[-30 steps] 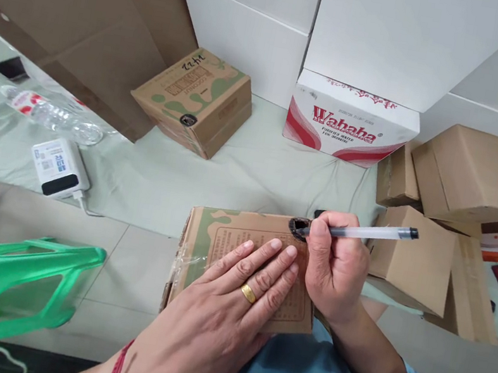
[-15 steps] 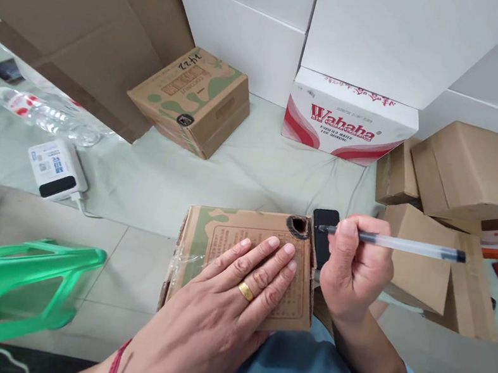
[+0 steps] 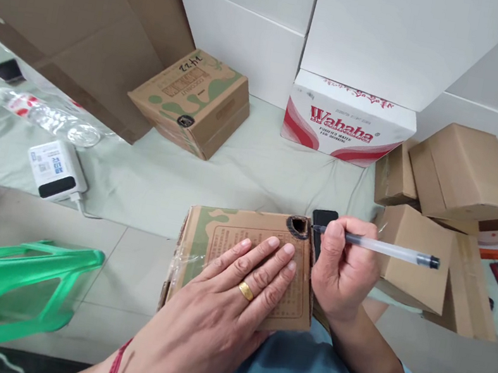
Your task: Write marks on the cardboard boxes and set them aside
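A brown cardboard box with green patches (image 3: 204, 223) lies in front of me, with a black-rimmed hole (image 3: 299, 227) at its far right corner. My left hand (image 3: 233, 299) rests flat on top of it, fingers stretched out, a gold ring on one finger. In my right hand (image 3: 345, 268) is a pen (image 3: 387, 249), pinched near its tip. The tip is at the right edge of the hole; whether it touches the cardboard I cannot tell. Partly behind my right hand lies a black phone (image 3: 324, 218).
On the green cloth (image 3: 251, 174) stand a coconut carton (image 3: 197, 100) and a Wahaha carton (image 3: 347, 123). Several brown boxes (image 3: 473, 171) are at the right. A bottle (image 3: 49, 116) and a white device (image 3: 57, 169) lie left, above a green stool (image 3: 10, 286).
My right hand has moved left with the pen, bringing its tip from above the phone to the edge of the hole. My left hand has stayed in place on the box.
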The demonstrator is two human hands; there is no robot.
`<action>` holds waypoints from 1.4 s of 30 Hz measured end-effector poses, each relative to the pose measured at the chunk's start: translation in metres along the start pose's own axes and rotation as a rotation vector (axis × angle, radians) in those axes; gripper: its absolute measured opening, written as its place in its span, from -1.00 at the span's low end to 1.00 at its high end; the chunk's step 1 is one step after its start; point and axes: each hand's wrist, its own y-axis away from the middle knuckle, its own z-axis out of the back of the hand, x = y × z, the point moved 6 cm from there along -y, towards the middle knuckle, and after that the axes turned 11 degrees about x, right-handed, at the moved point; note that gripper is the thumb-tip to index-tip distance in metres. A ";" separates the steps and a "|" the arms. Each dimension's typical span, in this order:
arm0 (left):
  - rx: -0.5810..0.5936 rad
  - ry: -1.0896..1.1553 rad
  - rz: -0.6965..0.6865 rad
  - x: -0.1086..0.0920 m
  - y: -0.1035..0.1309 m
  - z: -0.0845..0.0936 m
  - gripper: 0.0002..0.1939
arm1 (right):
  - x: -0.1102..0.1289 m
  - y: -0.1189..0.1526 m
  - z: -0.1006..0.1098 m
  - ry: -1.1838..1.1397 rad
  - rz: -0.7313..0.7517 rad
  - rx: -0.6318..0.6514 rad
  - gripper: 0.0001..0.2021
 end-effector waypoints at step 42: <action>0.095 0.083 -0.017 0.041 0.027 0.011 -0.01 | -0.112 0.037 0.002 0.195 0.015 0.338 -0.75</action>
